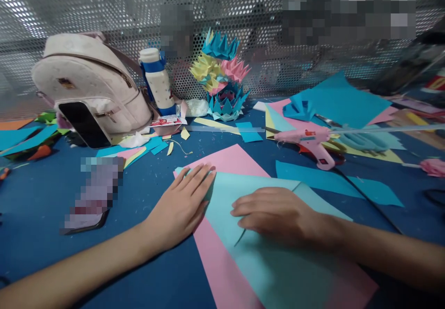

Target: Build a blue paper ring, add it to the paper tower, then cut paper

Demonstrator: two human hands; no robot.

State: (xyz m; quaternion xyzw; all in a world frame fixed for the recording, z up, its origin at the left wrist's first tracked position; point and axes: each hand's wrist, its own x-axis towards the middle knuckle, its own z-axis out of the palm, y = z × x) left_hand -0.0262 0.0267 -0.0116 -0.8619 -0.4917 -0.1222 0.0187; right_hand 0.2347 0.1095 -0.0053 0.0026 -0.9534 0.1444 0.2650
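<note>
My left hand (187, 200) lies flat on the left corner of a light blue sheet of paper (222, 207), fingers stretched out together. My right hand (278, 214) rests on the middle of the same sheet with its fingers curled and pressed together. A thin dark line shows on the paper at both sides of that hand; I cannot tell whether it is a paper edge or a thin thing under the fingers. Beneath the light blue sheet lies a pink sheet (222, 265), which sticks out at the left, top and lower right.
A pink glue gun (309, 142) lies beyond my right hand, its dark cable running past my forearm. Behind stand folded paper flowers (227, 100), a white bottle (158, 81) and a backpack (86, 81). Phones (85, 125), paper scraps and a blue strip (340, 183) lie around.
</note>
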